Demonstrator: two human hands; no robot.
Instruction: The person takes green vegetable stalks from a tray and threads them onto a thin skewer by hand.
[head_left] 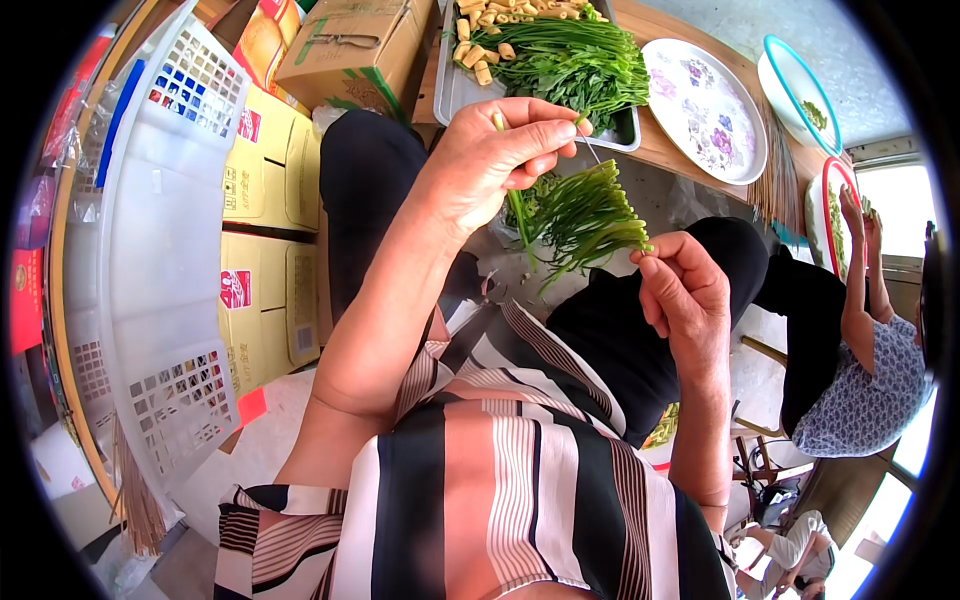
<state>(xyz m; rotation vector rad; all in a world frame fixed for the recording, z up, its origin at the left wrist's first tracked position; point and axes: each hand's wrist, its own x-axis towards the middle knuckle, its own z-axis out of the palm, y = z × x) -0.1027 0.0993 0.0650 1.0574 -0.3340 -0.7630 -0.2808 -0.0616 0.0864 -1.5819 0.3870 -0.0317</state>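
Between my hands hangs a row of thin green stems (pixel 595 215), packed side by side with their cut ends lined up, apparently threaded on a skewer. A short piece of the thin skewer (pixel 594 151) shows below my left fingertips. My left hand (pixel 500 150) is closed, its thumb and index finger pinched at the skewer's upper end; a longer green stem (pixel 516 208) hangs from this hand. Lower and to the right, my right hand (pixel 685 290) pinches at the bottom end of the row, where a pale green stem end shows. The fingers partly hide what they grip.
On the wooden table are a metal tray (pixel 455 95) of greens and tan rolled pieces, a floral plate (pixel 705 110), a bundle of thin sticks (pixel 778 170) and a basin (pixel 787 85). Cartons (pixel 270 165) and a white basket (pixel 160 270) stand left. A person (pixel 860 400) sits right.
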